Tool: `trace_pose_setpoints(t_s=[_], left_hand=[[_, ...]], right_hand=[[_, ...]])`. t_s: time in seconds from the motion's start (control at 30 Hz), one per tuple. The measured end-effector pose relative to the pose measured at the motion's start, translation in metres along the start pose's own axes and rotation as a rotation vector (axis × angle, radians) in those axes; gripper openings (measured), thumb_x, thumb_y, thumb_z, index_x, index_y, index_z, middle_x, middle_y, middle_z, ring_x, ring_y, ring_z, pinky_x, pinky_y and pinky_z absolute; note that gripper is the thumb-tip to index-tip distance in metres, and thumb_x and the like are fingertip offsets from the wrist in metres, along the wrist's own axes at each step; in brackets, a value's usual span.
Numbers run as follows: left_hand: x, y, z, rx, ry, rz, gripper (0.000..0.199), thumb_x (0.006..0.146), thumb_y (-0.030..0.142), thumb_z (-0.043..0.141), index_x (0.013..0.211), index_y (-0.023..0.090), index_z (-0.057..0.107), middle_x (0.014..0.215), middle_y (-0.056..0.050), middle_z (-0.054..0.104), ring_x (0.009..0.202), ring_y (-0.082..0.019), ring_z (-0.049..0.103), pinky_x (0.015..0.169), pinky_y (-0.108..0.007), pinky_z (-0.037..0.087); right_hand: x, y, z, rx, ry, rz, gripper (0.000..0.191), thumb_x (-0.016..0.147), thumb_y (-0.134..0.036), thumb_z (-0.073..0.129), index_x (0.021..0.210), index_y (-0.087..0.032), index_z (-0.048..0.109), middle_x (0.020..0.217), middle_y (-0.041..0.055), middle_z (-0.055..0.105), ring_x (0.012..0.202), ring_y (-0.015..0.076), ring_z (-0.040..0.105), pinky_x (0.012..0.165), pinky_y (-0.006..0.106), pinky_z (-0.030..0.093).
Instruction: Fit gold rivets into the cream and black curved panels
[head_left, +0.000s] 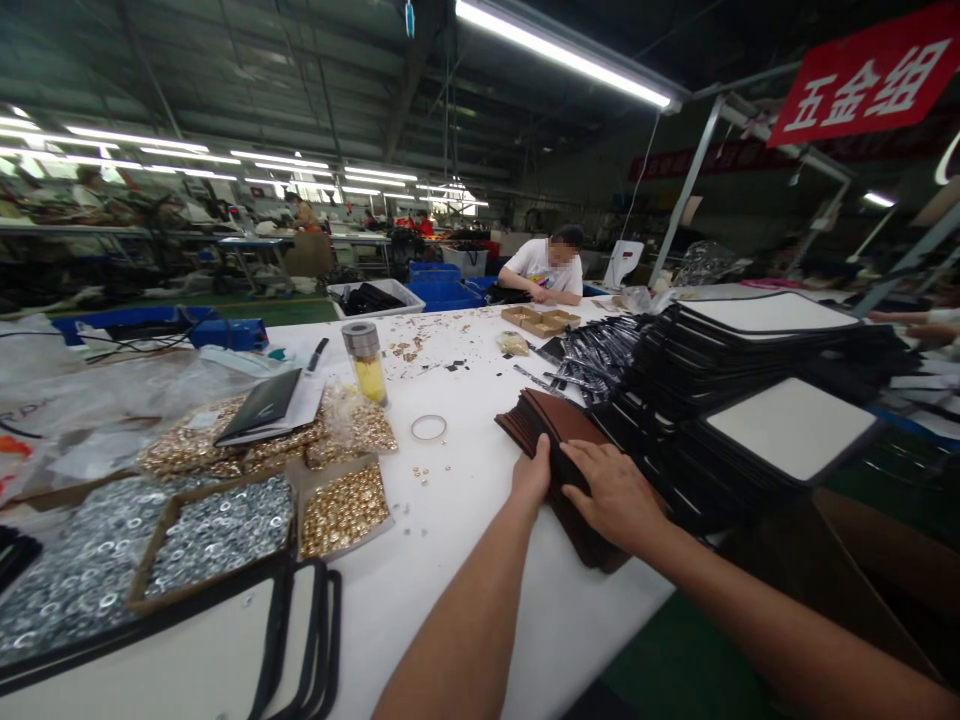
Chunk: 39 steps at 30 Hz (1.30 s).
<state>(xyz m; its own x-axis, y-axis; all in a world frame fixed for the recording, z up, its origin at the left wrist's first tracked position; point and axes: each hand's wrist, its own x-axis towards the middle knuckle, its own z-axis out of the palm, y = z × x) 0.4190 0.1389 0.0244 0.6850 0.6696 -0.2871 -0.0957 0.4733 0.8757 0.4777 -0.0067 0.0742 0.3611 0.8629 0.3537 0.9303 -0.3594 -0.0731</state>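
A stack of brown and black flat pieces (581, 425) lies on the white table (465, 500) in front of me, with its sheets slightly fanned. My left hand (531, 472) is against the stack's left side, its thumb up along the edge and its other fingers hidden. On top of the stack rests my right hand (611, 490), fingers spread and palm down. Just right of the stack, black panels with pale faces (791, 430) are piled high, and black strips in shiny wrap (604, 350) lie behind.
At the left are boxes of silver rings (221, 530) and gold rings (345, 505), a notebook (262, 405), a yellow-filled jar (366, 365) and black-edged panels (165, 660). A tape ring (428, 427) lies mid-table. A person (547, 265) leans on the far edge near blue crates (442, 290).
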Motion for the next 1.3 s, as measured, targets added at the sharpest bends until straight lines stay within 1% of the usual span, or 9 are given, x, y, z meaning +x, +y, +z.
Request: trace_pose_setpoints(t_s=[0.33,0.5,0.67,0.8,0.9,1.0,1.1,1.23,1.3], left_hand=[[-0.036,0.018,-0.039,0.272,0.192,0.139,0.038,0.101,0.037,0.067,0.134,0.019,0.063,0.137,-0.012,0.065,0.115,-0.026,0.068,0.097,-0.048,0.06],[-0.07,0.031,-0.021,0.124,0.13,0.2,0.038,0.101,0.038,0.067,0.133,0.018,0.063,0.134,-0.012,0.066,0.113,-0.026,0.069,0.095,-0.047,0.061],[-0.14,0.031,-0.066,0.059,0.156,0.302,0.033,0.101,0.036,0.068,0.127,0.015,0.067,0.127,-0.011,0.07,0.111,-0.026,0.071,0.097,-0.048,0.06],[-0.233,0.012,-0.11,0.119,0.298,0.401,0.035,0.096,0.028,0.067,0.129,0.016,0.069,0.129,-0.013,0.074,0.126,-0.032,0.066,0.114,-0.048,0.049],[-0.304,-0.015,-0.113,0.206,0.378,0.477,0.053,0.093,0.032,0.07,0.144,0.02,0.061,0.138,-0.012,0.07,0.134,-0.033,0.061,0.121,-0.049,0.042],[-0.361,-0.042,-0.111,0.425,0.389,0.558,0.075,0.094,0.029,0.069,0.163,0.021,0.038,0.147,-0.018,0.062,0.13,-0.033,0.066,0.107,-0.043,0.058],[-0.399,-0.05,-0.133,0.693,0.389,0.67,0.075,0.093,0.024,0.068,0.162,0.028,0.039,0.145,-0.016,0.063,0.118,-0.032,0.073,0.084,-0.038,0.067],[-0.421,-0.023,-0.177,1.088,0.942,0.915,0.061,0.084,0.033,0.081,0.141,0.024,0.062,0.138,-0.015,0.065,0.124,-0.038,0.066,0.107,-0.057,0.056],[-0.423,-0.008,-0.187,1.096,0.833,0.804,0.046,0.088,0.041,0.078,0.13,0.024,0.07,0.127,-0.011,0.074,0.117,-0.035,0.07,0.103,-0.051,0.058]], right_hand=[[-0.001,0.01,-0.007,0.2,0.067,0.037,0.038,0.097,-0.015,0.048,0.118,-0.024,0.079,0.121,0.0075,0.08,0.113,0.027,0.075,0.107,0.043,0.056],[-0.072,-0.043,-0.021,0.216,0.208,-0.18,0.039,0.097,-0.017,0.051,0.12,-0.031,0.079,0.126,0.0061,0.078,0.115,0.0295,0.076,0.104,0.047,0.06],[-0.145,-0.094,-0.049,0.387,0.224,-0.589,0.042,0.089,-0.005,0.054,0.117,-0.026,0.077,0.117,0.0032,0.082,0.097,0.0203,0.081,0.083,0.027,0.067],[-0.148,-0.124,-0.071,0.653,0.094,-0.474,0.04,0.088,-0.033,0.077,0.128,-0.027,0.073,0.119,0.0062,0.081,0.103,0.0246,0.08,0.091,0.029,0.066],[-0.133,-0.16,-0.075,0.837,-0.05,-0.259,0.07,0.08,-0.039,0.085,0.145,-0.026,0.062,0.141,0.0118,0.07,0.121,0.0305,0.072,0.103,0.042,0.062],[-0.12,-0.197,-0.079,1.049,-0.283,-0.317,0.068,0.082,-0.03,0.081,0.146,-0.026,0.06,0.138,0.0091,0.069,0.117,0.0253,0.071,0.1,0.037,0.061],[-0.115,-0.212,-0.087,1.188,-0.479,-0.427,0.029,0.1,-0.027,0.06,0.126,-0.025,0.073,0.117,0.0045,0.076,0.106,0.02,0.071,0.096,0.031,0.056],[-0.11,-0.207,-0.087,1.313,-0.955,-0.47,0.031,0.103,-0.045,0.06,0.095,-0.018,0.073,0.083,-0.0014,0.069,0.071,0.0122,0.059,0.063,0.021,0.047],[-0.101,-0.207,-0.075,1.291,-1.053,-0.455,0.039,0.098,-0.056,0.066,0.096,-0.018,0.073,0.081,-0.002,0.069,0.066,0.0108,0.057,0.058,0.02,0.044]])
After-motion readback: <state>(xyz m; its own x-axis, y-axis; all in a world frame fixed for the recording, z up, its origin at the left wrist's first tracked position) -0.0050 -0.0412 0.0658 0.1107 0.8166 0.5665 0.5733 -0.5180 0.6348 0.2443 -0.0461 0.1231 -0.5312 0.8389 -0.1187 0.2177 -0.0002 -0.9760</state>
